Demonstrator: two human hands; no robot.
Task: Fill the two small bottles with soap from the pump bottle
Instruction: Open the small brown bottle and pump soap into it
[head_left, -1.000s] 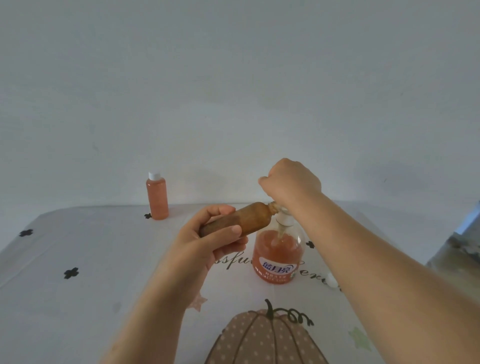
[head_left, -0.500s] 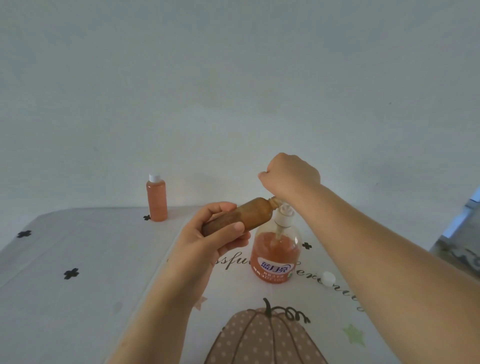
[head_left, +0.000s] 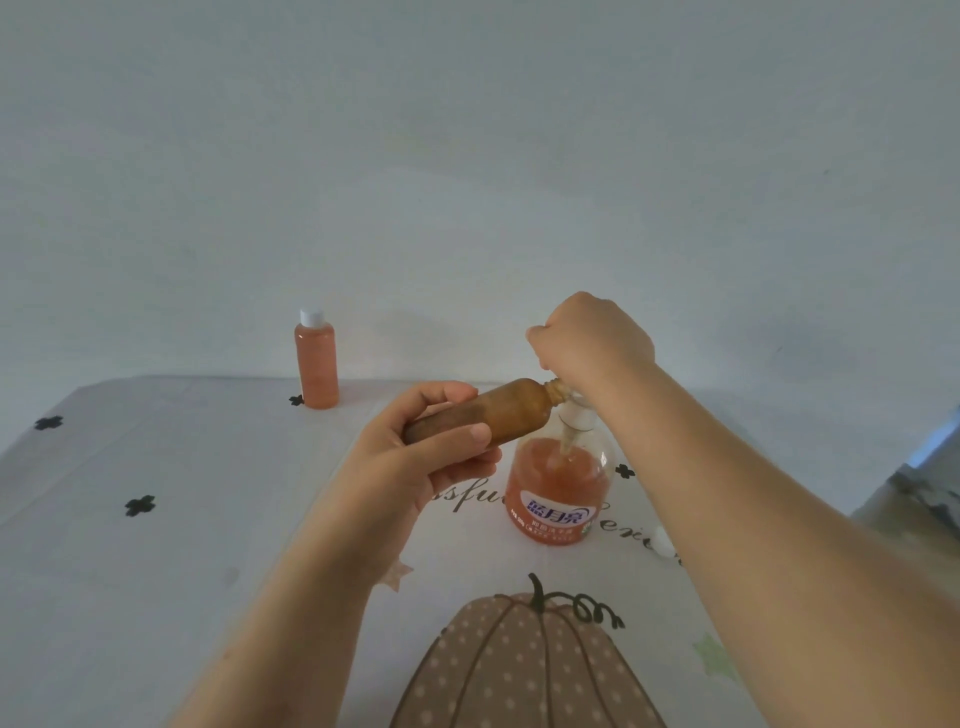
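My left hand (head_left: 415, 467) grips a small bottle (head_left: 511, 413) of orange soap, tilted almost level, its open neck against the spout of the pump bottle (head_left: 558, 493). The pump bottle stands upright on the table, about half full of orange soap, with a blue and white label. My right hand (head_left: 589, 338) is a fist on top of the pump head, which it hides. A second small bottle (head_left: 316, 361), full of orange soap and closed with a white cap, stands at the table's far edge to the left. A loose white cap (head_left: 662, 540) lies beside my right forearm.
The table (head_left: 130, 571) wears a white cloth printed with small black crosses, lettering and a big dotted pumpkin (head_left: 519, 670). A plain pale wall rises right behind it. At the far right edge a dark blurred object (head_left: 919, 493) shows beyond the table.
My right fist rose slightly on the pump head across the frames. The left hand kept the small bottle at the spout. The view shifted a little.
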